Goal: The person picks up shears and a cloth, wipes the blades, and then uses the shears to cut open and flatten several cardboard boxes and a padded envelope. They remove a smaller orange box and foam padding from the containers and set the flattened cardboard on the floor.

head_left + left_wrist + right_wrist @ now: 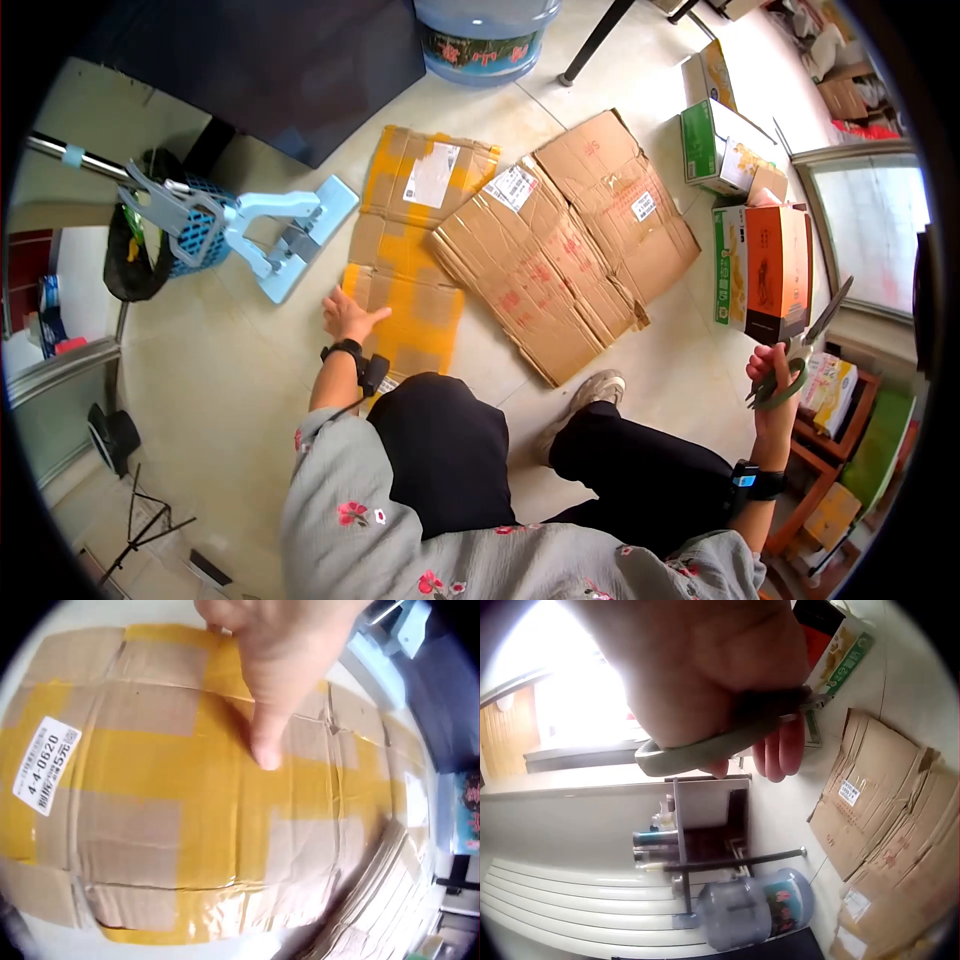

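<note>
My left hand (350, 318) rests at the left edge of a flattened cardboard box (408, 240) crossed with yellow tape. In the left wrist view its thumb (268, 750) is stretched out over the tape, the other fingers mostly out of sight beyond the edge. A white label (46, 765) sticks to that cardboard. On the right, my right hand (768, 372) grips a pair of scissors (775, 389) by the dark green handles, blades pointing up and away. A second flattened box (540, 275), plain brown with red print, overlaps the taped one.
A light blue mop (290, 235) and a blue basket (200, 235) stand at the left. Printed cartons (735, 150) and an orange box (778, 262) line the right side. Beyond the cardboard are a water bottle (480, 45) and a dark cabinet (290, 70).
</note>
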`<action>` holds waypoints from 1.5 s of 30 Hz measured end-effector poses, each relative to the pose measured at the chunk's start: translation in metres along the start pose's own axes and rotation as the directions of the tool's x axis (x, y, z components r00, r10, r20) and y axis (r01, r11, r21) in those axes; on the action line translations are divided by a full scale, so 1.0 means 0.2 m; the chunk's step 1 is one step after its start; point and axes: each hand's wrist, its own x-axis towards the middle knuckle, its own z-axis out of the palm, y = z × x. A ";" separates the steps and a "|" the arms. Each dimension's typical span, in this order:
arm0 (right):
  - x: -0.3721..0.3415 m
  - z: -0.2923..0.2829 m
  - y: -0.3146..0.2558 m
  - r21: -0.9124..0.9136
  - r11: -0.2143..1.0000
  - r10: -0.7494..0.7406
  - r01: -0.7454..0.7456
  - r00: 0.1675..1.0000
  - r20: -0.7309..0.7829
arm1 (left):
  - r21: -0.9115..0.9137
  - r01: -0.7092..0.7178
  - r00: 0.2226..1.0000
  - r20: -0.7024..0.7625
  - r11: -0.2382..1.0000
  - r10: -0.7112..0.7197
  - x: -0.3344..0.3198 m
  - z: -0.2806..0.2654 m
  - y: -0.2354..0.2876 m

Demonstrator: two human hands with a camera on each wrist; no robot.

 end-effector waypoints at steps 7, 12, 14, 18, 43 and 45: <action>0.00 0.06 -0.01 0.008 1.000 0.002 -0.002 0.999 0.034 | -0.018 -0.503 0.863 -0.060 0.864 0.501 0.04 -0.23 -0.03; 0.00 0.16 -0.06 0.064 0.998 -0.017 0.009 0.992 0.124 | 0.273 -0.640 0.717 -0.123 0.718 0.686 -0.38 -1.02 0.37; 0.01 0.17 -0.08 0.109 0.994 -0.015 -0.002 0.989 0.148 | 0.378 -0.688 0.592 -0.202 0.619 0.781 -0.57 -1.27 0.55; -0.03 0.18 -0.13 0.125 0.991 -0.054 0.037 0.990 0.127 | 0.248 -0.871 0.384 -0.197 0.425 0.902 -0.79 -1.52 0.86; -0.20 -0.24 -0.04 0.158 0.987 0.031 -0.018 0.996 -0.082 | 0.127 -0.821 0.570 0.116 0.557 0.813 -0.37 0.11 1.72; -0.18 -0.22 -0.04 0.142 0.990 0.026 -0.016 0.997 -0.070 | 0.218 -0.890 0.358 -0.210 0.400 0.910 -0.31 0.15 1.70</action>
